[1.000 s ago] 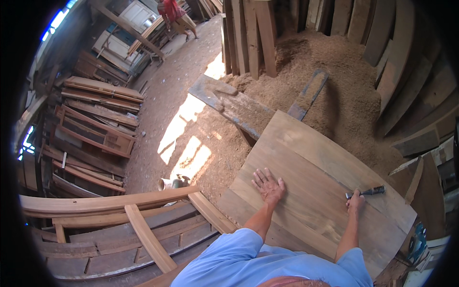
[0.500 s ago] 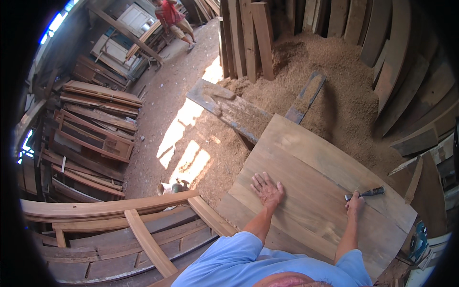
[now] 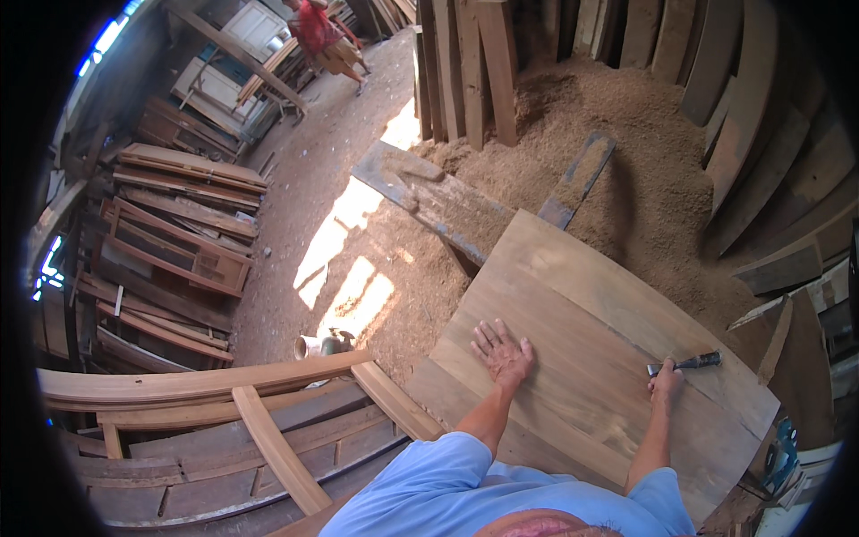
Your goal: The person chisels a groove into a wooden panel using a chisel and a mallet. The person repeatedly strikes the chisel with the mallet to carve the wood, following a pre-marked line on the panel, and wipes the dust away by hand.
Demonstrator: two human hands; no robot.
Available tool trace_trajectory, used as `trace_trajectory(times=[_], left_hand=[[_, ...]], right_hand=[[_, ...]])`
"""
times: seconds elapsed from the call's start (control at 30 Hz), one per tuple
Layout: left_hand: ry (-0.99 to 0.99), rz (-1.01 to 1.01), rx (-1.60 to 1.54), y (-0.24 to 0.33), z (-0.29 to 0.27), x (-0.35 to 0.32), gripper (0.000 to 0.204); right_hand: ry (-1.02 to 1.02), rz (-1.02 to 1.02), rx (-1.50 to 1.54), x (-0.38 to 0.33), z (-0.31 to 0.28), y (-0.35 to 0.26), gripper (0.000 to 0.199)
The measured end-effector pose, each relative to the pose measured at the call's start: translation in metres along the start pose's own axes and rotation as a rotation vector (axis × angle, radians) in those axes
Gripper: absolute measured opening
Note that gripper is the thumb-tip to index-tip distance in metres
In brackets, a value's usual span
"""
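Spread flat on a wide wooden panel (image 3: 564,358) of joined boards, my left hand (image 3: 504,354) has its fingers apart and holds nothing. At the panel's right side, my right hand (image 3: 665,380) is closed round a short dark tool (image 3: 698,361) with a shiny metallic end. That tool lies close over the board surface, its dark end pointing right; its exact kind is too small to make out. Under the panel's far edge, a dusty machine bed (image 3: 429,192) sticks out to the left, and a narrower dusty metal bar (image 3: 580,174) reaches away.
Sawdust (image 3: 635,125) is heaped beyond the panel, with upright planks (image 3: 461,72) behind it. Curved timber frames (image 3: 277,447) stand at the near left. A teal power tool (image 3: 785,452) sits at the right. A person in red (image 3: 315,31) is at the far left.
Both my hands keep almost the same places on the panel and the tool. The person in red at the back has moved slightly closer and to the right.
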State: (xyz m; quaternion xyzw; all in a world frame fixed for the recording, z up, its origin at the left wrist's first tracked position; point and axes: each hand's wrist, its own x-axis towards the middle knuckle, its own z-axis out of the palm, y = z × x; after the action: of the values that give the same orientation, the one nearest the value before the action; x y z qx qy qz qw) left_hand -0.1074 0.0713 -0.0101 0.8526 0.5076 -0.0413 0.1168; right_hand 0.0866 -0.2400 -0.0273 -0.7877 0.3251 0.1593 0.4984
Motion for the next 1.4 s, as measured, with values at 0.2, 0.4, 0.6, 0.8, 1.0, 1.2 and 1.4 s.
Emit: trace_trajectory(times=[0.2, 0.4, 0.6, 0.8, 1.0, 1.2, 1.4], left_hand=[[0.014, 0.014, -0.009, 0.0, 0.002, 0.0, 0.09], [0.021, 0.019, -0.009, -0.002, 0.003, 0.0, 0.09], [-0.003, 0.007, -0.018, 0.002, 0.0, 0.0, 0.089], [0.004, 0.003, -0.017, 0.0, 0.001, 0.001, 0.09], [0.02, 0.004, -0.021, 0.006, 0.0, -0.001, 0.089], [0.046, 0.015, -0.026, 0.004, 0.002, -0.005, 0.089], [0.102, 0.029, -0.029, -0.013, 0.0, 0.001, 0.089]], right_hand=[[0.013, -0.012, -0.013, 0.002, 0.0, 0.001, 0.044], [0.016, -0.021, -0.031, 0.001, 0.0, 0.001, 0.045], [0.02, -0.028, -0.005, 0.007, 0.001, 0.005, 0.045], [0.012, -0.036, -0.006, 0.005, 0.002, 0.004, 0.044], [0.0, -0.019, -0.026, 0.005, -0.002, 0.0, 0.044], [-0.039, -0.024, -0.028, -0.002, -0.006, -0.005, 0.043], [-0.061, -0.036, -0.001, -0.008, 0.006, 0.005, 0.036]])
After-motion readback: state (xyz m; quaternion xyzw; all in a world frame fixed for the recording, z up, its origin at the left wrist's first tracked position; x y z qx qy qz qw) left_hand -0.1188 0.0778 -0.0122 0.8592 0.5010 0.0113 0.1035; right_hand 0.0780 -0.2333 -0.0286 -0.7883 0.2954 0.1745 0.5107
